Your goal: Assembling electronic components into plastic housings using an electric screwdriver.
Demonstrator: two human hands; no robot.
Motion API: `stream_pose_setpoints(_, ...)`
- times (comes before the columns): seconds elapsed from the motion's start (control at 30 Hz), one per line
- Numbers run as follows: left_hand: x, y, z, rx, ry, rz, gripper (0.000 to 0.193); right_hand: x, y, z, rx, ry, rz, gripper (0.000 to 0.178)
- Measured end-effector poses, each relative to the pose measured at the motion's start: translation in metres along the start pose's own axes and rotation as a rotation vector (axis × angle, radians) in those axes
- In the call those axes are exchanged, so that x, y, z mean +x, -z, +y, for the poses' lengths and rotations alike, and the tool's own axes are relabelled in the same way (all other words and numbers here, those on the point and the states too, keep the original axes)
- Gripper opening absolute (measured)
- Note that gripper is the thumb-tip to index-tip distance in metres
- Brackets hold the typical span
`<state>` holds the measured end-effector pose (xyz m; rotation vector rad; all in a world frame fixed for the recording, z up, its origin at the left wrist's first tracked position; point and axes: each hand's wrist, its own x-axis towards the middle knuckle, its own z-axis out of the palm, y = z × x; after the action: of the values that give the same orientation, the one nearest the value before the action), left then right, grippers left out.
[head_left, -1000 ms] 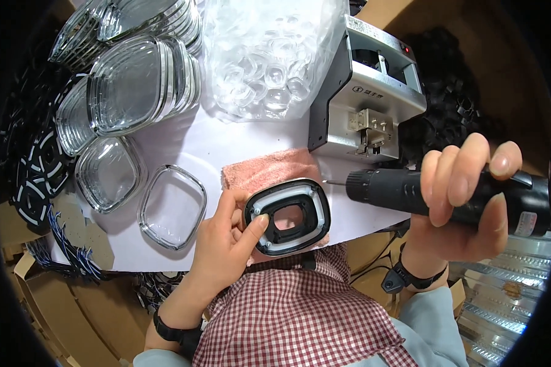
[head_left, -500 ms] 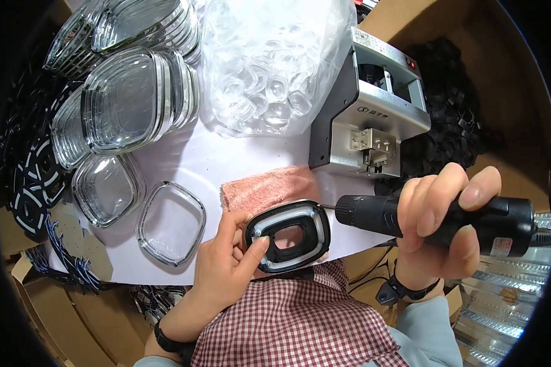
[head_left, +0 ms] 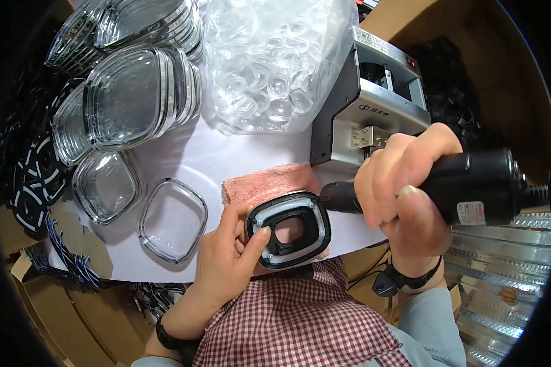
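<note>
A rounded-square black housing with a white ring and an oval opening point(head_left: 316, 240) is gripped at its left side by my left hand point(head_left: 228, 244), thumb on the inner face. It is held over a folded pink cloth point(head_left: 269, 182) at the table's front. My right hand point(head_left: 404, 183) is wrapped round a black electric screwdriver point(head_left: 471, 186), which lies tilted with its tip toward the left. That tip meets the housing's upper right corner; whether a screw is there I cannot make out.
Clear rounded-square covers point(head_left: 125, 98) stand stacked at the left, with a single one point(head_left: 172, 221) near the cloth. A plastic bag of small clear parts point(head_left: 275, 79) lies at the back. A metal screw feeder point(head_left: 379, 98) stands back right. Dark wires point(head_left: 73, 257) hang at the left edge.
My right hand and the screwdriver have moved left and swung, its rear end now raised nearer to view. The tip has shifted slightly up at the housing's corner. My left hand keeps its hold.
</note>
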<state>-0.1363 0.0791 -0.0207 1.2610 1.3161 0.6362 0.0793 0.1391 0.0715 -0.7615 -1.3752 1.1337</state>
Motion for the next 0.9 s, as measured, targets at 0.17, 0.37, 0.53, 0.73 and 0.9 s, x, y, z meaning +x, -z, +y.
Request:
stream_pose_setpoints(0.17, 0.001, -0.002, -0.003, -0.026, -0.047, 0.019, 0.028, 0.000, 0.001, 0.002, -0.021, 0.024, -0.008, 0.022)
stream_pose_setpoints(0.37, 0.000, -0.005, 0.005, -0.080, 0.034, 0.014, 0.029, 0.000, 0.005, 0.001, -0.012, -0.040, 0.021, 0.016)
stream_pose_setpoints(0.53, -0.001, -0.008, -0.001, -0.156, -0.001, 0.061, 0.030, 0.005, 0.027, -0.019, -0.017, 0.209, -0.116, 0.021)
stream_pose_setpoints(0.73, -0.001, -0.010, -0.002, -0.151, -0.031, 0.058, 0.028, 0.004, 0.078, -0.055, -0.002, 0.398, 0.133, 0.028)
stream_pose_setpoints(0.9, 0.000, -0.009, -0.002, -0.179, 0.003, 0.060, 0.028, 0.008, 0.077, -0.031, -0.060, 0.417, 0.175, 0.026)
